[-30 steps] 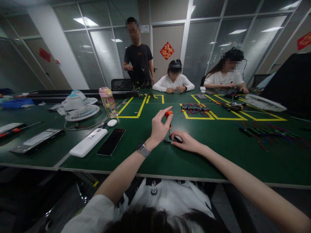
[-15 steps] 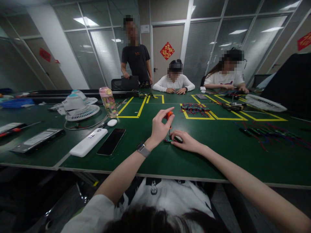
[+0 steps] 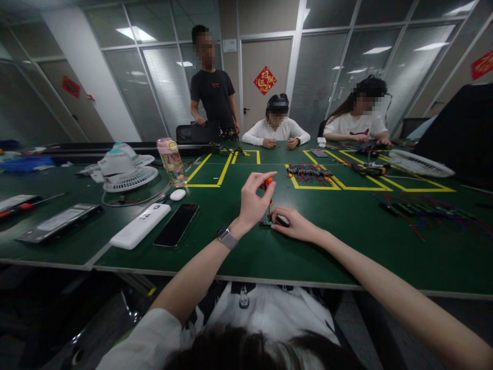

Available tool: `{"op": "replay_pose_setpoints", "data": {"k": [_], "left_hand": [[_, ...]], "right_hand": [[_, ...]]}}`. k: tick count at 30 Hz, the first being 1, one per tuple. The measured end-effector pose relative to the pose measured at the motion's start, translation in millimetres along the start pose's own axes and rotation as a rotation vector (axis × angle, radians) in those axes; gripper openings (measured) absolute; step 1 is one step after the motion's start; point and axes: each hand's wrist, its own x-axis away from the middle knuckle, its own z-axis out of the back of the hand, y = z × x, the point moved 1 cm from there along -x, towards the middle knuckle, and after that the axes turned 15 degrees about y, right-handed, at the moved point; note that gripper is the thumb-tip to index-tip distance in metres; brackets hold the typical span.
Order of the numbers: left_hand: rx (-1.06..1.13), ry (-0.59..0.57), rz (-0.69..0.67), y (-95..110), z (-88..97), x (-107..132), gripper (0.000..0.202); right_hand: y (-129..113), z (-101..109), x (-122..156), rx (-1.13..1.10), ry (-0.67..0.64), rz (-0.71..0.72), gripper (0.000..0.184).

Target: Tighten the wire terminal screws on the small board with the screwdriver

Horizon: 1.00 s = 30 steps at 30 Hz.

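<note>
My left hand (image 3: 254, 198), with a watch on its wrist, grips the orange handle of a screwdriver (image 3: 268, 182) between thumb and fingers. The screwdriver stands upright, its thin shaft reaching down to a small green circuit board (image 3: 265, 223) on the table. Low on the tabletop, my right hand (image 3: 290, 223) is closed on the board's right end, fingers curled around it. A dark, light-edged object (image 3: 283, 220) shows beneath the right hand's fingers; I cannot make out what it is. The tip of the screwdriver is too small to see clearly.
Left of my hands lie a black phone (image 3: 176, 225), a white power bank (image 3: 140, 226) and a white fan (image 3: 129, 169). A bottle (image 3: 172, 163) stands behind them. Wired circuit boards lie in a cluster (image 3: 310, 173) ahead and a pile (image 3: 431, 211) at right. Several people are across the table.
My hands stay almost in place; the screwdriver's orange handle looks slightly turned. Across the table, the standing person's head has turned and the seated person's hands have moved apart.
</note>
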Motion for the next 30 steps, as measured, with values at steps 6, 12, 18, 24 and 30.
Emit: {"op": "replay_pose_setpoints", "data": {"k": [6, 12, 18, 24, 30], "left_hand": [[-0.011, -0.014, 0.024, -2.7, -0.2, 0.8, 0.022], [0.257, -0.131, 0.184, -8.7, -4.1, 2.8, 0.032], [0.007, -0.034, -0.02, -1.4, -0.9, 0.6, 0.022], [-0.018, -0.029, -0.001, 0.4, 1.2, -0.3, 0.022], [0.135, -0.106, 0.109, -5.4, -1.3, 1.5, 0.031]], "right_hand": [[1.1, -0.7, -0.4, 0.004, -0.003, 0.007, 0.006], [-0.2, 0.1, -0.5, -0.014, -0.007, 0.006, 0.006], [0.2, 0.1, -0.2, 0.004, -0.007, 0.004, 0.006], [2.4, -0.6, 0.3, 0.002, -0.005, 0.006, 0.005], [0.3, 0.0, -0.2, -0.008, -0.007, 0.004, 0.005]]}}
